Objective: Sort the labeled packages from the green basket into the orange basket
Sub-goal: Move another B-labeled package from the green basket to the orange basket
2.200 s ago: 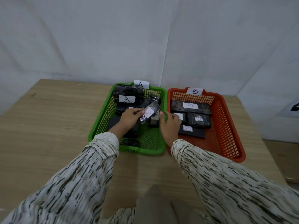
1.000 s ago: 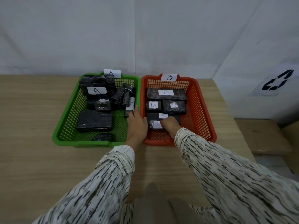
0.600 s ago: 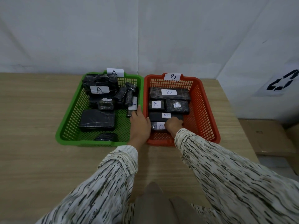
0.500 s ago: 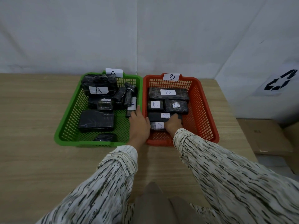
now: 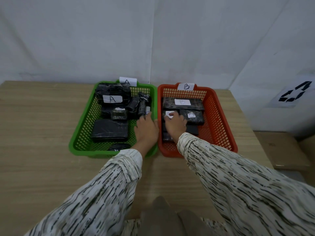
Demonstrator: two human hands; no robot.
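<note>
Now both arms reach forward from striped sleeves. The left hand (image 5: 147,129) lies palm down, fingers loosely together, over the right side of the green basket (image 5: 80,132), fingertips touching a small labeled package (image 5: 146,111) leaning by the wall; it grips nothing I can see. The right hand (image 5: 175,125) is inside the orange basket (image 5: 219,120), fingers curled down on a small black package (image 5: 167,114) with a white label; whether it pinches it or just presses, I cannot tell. That package lies flat at the basket's left side, its long axis hard to judge because the hand covers half of it. Behind it a long package (image 5: 183,103) lies crosswise, label up. Two more packages below the wrist are mostly hidden.
</note>
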